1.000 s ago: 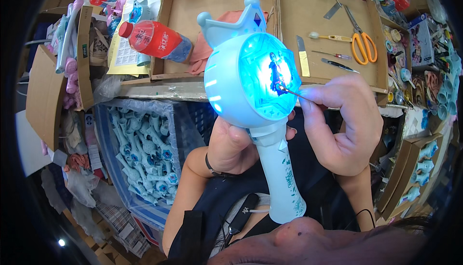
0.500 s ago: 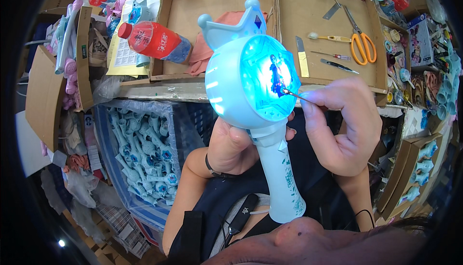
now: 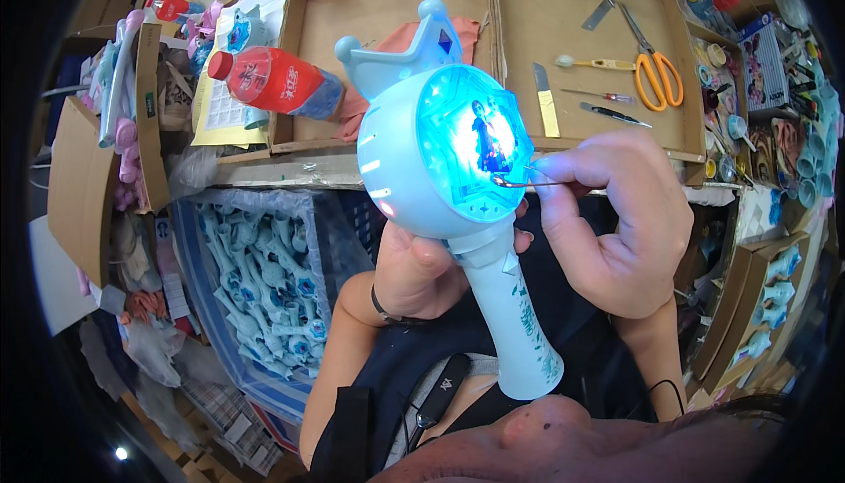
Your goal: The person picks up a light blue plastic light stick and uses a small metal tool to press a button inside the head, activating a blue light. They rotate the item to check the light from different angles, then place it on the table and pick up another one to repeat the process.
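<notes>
- A blue crate (image 3: 198,325) is holding many pale blue wand shells.
- The left hand (image 3: 422,267) is gripping the glowing toy wand (image 3: 449,166), crown pointing up, handle toward the person.
- The right hand (image 3: 616,219) is pinching a thin metal pick (image 3: 524,182) against its lit face.

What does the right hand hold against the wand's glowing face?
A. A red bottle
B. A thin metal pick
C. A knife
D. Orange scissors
B: the right hand pinches a thin metal pick whose tip touches the lit face of the light-blue toy wand, which the left hand grips from behind.

Toy wand (image 3: 458,184) pale blue, face glowing cyan; bottle (image 3: 277,83) red; scissors (image 3: 656,74) orange-handled.
</notes>
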Tool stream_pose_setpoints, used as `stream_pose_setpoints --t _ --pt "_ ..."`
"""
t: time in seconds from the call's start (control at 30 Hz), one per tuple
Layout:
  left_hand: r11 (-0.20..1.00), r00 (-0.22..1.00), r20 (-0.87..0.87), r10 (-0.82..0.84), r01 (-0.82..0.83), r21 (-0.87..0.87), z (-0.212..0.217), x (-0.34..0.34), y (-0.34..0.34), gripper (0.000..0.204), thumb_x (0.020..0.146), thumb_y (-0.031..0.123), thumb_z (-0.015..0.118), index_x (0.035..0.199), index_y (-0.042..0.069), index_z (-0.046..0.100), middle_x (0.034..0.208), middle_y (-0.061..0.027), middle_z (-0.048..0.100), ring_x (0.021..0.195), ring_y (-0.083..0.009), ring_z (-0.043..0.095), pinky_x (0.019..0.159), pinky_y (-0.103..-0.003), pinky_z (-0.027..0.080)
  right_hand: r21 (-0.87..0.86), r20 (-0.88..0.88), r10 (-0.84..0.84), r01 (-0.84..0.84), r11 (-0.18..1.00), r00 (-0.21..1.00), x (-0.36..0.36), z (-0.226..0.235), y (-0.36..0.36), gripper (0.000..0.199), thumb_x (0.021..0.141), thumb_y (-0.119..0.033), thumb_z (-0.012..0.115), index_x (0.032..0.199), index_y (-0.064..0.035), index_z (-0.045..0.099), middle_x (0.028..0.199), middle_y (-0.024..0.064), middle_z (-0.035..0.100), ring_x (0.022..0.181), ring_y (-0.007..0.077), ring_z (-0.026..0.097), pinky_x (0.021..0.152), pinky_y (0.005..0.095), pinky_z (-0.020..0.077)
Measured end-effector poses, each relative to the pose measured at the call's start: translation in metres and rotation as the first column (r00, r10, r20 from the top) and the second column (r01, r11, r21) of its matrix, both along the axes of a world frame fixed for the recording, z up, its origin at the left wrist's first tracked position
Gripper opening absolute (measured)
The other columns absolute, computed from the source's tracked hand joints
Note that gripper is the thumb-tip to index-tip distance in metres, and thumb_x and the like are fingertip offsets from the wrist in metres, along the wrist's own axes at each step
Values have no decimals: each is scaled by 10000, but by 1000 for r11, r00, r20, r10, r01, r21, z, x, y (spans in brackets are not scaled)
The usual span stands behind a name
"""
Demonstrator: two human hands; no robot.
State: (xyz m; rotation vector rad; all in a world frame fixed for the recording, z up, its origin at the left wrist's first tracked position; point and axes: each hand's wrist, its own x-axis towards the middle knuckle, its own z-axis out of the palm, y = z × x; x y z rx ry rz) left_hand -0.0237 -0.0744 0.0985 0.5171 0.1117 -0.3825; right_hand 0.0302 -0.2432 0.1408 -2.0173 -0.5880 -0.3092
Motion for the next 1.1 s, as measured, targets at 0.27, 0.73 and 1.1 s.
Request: stream_pose_setpoints --t 0.27,0.73,1.1 --pt "985 999 -43 2 6 174 9 2 -4 898 653 510 701 1327 50 327 1197 -136 501 1036 -234 533 842 -385 493 21 53 14 -15 1000 999 4 -4 -1 169 670 65 639 819 -9 611 725 85 569 581 178 570 510 261 470" --pt "895 998 -55 42 -13 445 15 2 -8 1004 660 728 555 1336 29 309 1166 -159 525 896 -203 596 782 -304 507 -16 251 -29 34 999 967 7 -16 4 228 638 79 667 840 -7 608 740 79 545 544 180 565 470 269 471" --pt "903 999 -29 39 -23 429 14 1 -9 1011 657 701 592 1349 29 288 1169 -181 525 914 -223 607 782 -302 520 -31 235 -13 21 999 972 8 -13 2 207 647 67 658 832 -11 603 748 94 549 595 214 567 499 290 476"
